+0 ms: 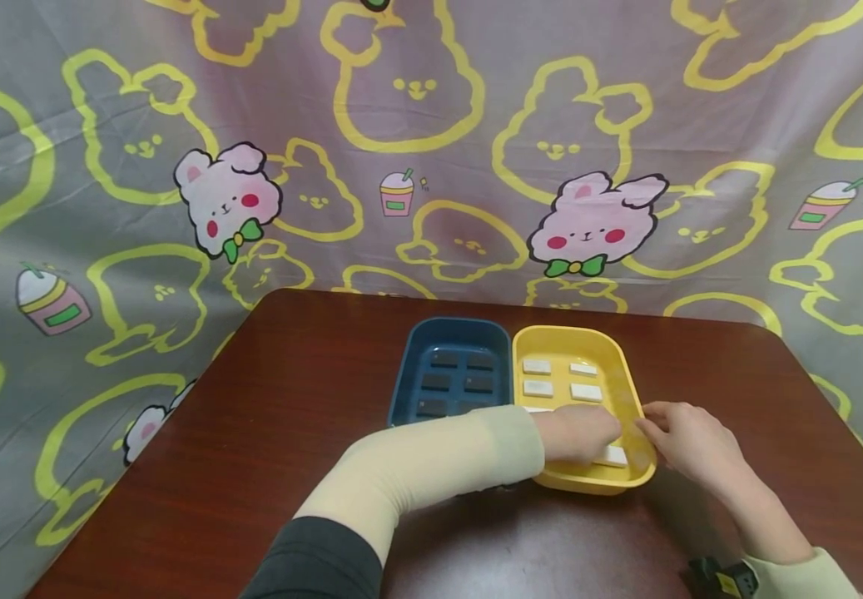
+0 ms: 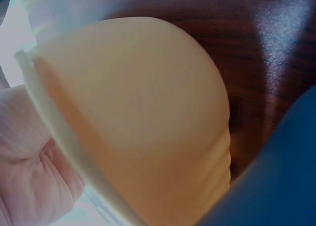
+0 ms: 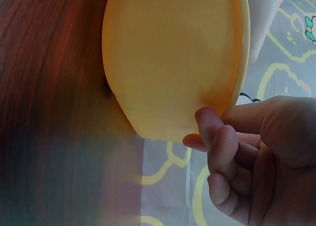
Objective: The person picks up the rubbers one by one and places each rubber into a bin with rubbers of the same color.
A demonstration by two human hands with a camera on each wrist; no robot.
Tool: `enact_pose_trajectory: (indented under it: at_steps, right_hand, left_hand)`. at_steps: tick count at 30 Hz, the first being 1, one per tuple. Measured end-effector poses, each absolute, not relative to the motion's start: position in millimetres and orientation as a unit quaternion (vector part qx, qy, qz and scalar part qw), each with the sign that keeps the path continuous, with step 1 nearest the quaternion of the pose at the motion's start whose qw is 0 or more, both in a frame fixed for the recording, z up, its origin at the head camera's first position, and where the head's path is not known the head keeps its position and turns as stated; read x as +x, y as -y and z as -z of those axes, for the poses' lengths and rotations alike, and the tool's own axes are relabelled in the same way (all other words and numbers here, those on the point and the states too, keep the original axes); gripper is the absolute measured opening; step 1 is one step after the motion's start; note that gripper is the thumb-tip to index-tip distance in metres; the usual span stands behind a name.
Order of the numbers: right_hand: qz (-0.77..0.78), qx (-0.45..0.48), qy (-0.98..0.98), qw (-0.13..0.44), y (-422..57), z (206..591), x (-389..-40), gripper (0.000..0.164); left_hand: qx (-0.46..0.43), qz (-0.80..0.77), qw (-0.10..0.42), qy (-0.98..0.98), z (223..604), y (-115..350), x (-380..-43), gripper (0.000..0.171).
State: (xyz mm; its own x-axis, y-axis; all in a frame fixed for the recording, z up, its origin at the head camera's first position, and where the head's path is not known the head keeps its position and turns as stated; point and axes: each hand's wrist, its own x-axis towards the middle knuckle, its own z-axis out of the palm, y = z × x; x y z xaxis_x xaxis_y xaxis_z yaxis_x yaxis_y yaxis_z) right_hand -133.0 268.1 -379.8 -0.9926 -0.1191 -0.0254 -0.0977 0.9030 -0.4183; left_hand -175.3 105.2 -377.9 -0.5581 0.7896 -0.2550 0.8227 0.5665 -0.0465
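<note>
A yellow tray [image 1: 629, 387] stands on the table with several small white rectangular blocks [image 1: 538, 388] in rows on its floor. My left hand [image 1: 579, 433] reaches over the tray's near half, back of the hand up. A white block [image 1: 612, 456] shows just below it. The left fingertips are hidden in the head view and behind the tray wall in the left wrist view; I cannot tell whether they hold a block. On the tray's right side my right hand [image 1: 696, 441] pinches the rim, thumb over the edge and fingers [image 3: 222, 149] against the outer wall.
A dark blue tray [image 1: 399, 391] touches the yellow tray's left side and holds several dark rectangular blocks [image 1: 434, 383]. My left forearm crosses in front of its near end. A patterned cloth [image 1: 416, 241] hangs behind the brown table [image 1: 311, 358].
</note>
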Motion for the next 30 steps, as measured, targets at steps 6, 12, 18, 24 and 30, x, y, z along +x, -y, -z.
enact_pose_trajectory:
  at_steps: [6,12,18,24,30]
  right_hand:
    - [0.208,-0.054,-0.976,0.025,-267,380,-134,0.033]
    - [0.205,-0.051,-0.977,0.026,-268,379,-134,0.034]
    - [0.206,-0.054,-0.977,0.027,-268,379,-133,0.034]
    - [0.21,-0.058,-0.976,0.027,-267,378,-133,0.035]
    - [0.214,-0.061,-0.974,0.029,-265,378,-136,0.034]
  left_hand:
    - [0.456,0.102,0.097,-0.879,379,-104,-174,0.007]
    - [0.452,0.12,0.1,-0.878,380,-104,-174,0.008]
    - [0.455,0.126,0.105,-0.875,380,-104,-175,0.01]
    - [0.454,0.124,0.12,-0.874,372,-99,-176,0.009]
    - [0.443,0.105,0.127,-0.881,348,-77,-185,0.01]
